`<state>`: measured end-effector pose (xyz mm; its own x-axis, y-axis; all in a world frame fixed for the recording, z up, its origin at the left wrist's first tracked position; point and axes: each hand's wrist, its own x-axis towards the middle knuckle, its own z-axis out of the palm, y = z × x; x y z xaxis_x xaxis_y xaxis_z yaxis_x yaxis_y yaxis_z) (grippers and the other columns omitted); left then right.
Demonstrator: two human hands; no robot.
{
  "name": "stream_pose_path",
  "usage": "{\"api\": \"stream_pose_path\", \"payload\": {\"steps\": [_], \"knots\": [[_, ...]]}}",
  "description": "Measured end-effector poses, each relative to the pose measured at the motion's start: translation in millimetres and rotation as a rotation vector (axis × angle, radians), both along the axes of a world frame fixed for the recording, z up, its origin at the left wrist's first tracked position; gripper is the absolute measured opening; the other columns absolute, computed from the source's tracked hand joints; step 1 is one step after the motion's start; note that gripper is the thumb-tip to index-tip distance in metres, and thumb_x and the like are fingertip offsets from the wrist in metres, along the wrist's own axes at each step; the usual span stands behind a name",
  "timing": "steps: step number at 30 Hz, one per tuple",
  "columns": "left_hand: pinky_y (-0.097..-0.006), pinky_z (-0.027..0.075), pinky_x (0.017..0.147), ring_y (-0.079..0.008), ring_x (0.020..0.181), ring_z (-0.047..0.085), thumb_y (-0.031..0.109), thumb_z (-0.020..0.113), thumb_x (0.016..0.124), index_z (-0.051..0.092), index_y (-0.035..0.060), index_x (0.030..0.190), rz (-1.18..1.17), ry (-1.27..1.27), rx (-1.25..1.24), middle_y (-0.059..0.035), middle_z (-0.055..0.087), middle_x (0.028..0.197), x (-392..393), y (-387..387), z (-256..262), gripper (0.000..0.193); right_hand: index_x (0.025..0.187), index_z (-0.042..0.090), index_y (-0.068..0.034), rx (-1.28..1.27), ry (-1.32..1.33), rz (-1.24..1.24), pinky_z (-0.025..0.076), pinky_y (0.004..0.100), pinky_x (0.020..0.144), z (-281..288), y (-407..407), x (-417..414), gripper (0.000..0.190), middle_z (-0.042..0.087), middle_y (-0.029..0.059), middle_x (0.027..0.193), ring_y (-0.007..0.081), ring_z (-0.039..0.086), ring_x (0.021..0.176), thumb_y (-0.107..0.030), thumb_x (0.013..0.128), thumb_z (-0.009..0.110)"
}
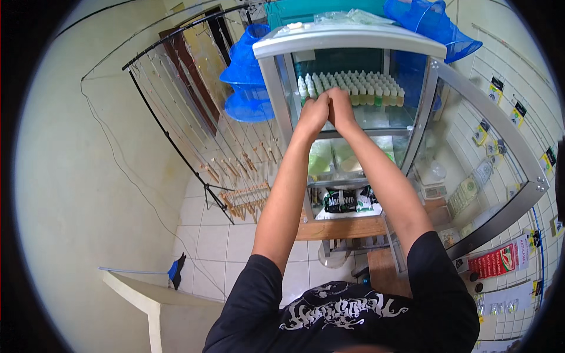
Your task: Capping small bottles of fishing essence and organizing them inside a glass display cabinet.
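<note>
Both of my arms reach into an aluminium-framed glass display cabinet [348, 44]. My left hand [316, 114] and my right hand [340, 106] are close together, thumbs side by side, at the front edge of several rows of small dropper bottles [368, 95] with white caps. The bottles stand upright on the upper glass shelf [375, 118]; some hold green liquid, others yellowish liquid. My fingertips are turned away, and the hands cover part of the front row, so I cannot tell whether they grip a bottle.
The cabinet's glass door [485, 172] stands open at the right. Lower shelves hold bags [320, 156] and a black pack [340, 200]. Blue mesh nets [249, 84] and a black rack of fishing rods [163, 128] are at the left. A digital scale [435, 191] shows behind the door.
</note>
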<state>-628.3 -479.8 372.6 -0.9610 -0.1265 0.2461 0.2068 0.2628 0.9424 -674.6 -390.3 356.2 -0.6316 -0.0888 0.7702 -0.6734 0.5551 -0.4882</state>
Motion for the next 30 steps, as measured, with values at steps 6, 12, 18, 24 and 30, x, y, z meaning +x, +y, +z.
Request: {"api": "stream_pose_path", "payload": {"steps": [6,12,18,24,30], "knots": [[-0.0343,0.036,0.084,-0.0257,0.092,0.051,0.031,0.043,0.078,0.057,-0.0084,0.096,-0.047,-0.071,0.017,-0.0178,0.058,0.098,13,7,21,0.045,0.062,0.061,0.003,0.043,-0.044,-0.093,0.048,0.042,0.061,3,6,-7,0.01,0.057,0.0269,0.069,0.0395,0.06,0.07,-0.005,0.065,0.057],[-0.0336,0.038,0.09,-0.036,0.108,0.051,0.03,0.044,0.081,0.042,-0.0177,0.113,0.056,0.18,-0.098,-0.0342,0.051,0.109,29,0,-6,0.057,0.076,0.065,0.003,-0.201,-0.108,0.109,0.05,0.0342,0.061,-2,8,11,0.011,0.063,0.0194,0.07,0.0282,0.065,0.067,-0.005,0.069,0.061],[-0.032,0.03,0.101,-0.0263,0.119,0.043,0.005,0.048,0.087,0.037,-0.0068,0.127,-0.165,0.456,0.394,-0.0216,0.046,0.125,117,21,-50,0.043,0.083,0.064,0.003,-0.451,-0.076,0.174,0.049,0.0241,0.061,-9,26,88,0.014,0.066,0.0104,0.073,0.0134,0.064,0.067,-0.008,0.075,0.064],[-0.0281,0.043,0.087,-0.0195,0.104,0.054,0.004,0.054,0.085,0.049,-0.006,0.114,-0.147,0.137,0.432,-0.0151,0.057,0.109,157,-16,-180,0.03,0.091,0.062,0.005,-0.575,-0.201,0.211,0.047,0.0196,0.064,-98,33,145,0.014,0.064,0.005,0.08,0.0074,0.058,0.071,-0.003,0.081,0.061],[-0.0242,0.046,0.073,-0.0099,0.079,0.059,0.015,0.064,0.081,0.059,-0.0036,0.1,-0.123,-0.185,0.159,-0.0062,0.065,0.085,208,-46,-298,0.027,0.094,0.062,0.002,-0.271,-0.616,0.064,0.048,0.0247,0.067,-210,63,206,0.017,0.065,0.007,0.08,0.0114,0.061,0.072,-0.01,0.082,0.059]]}}
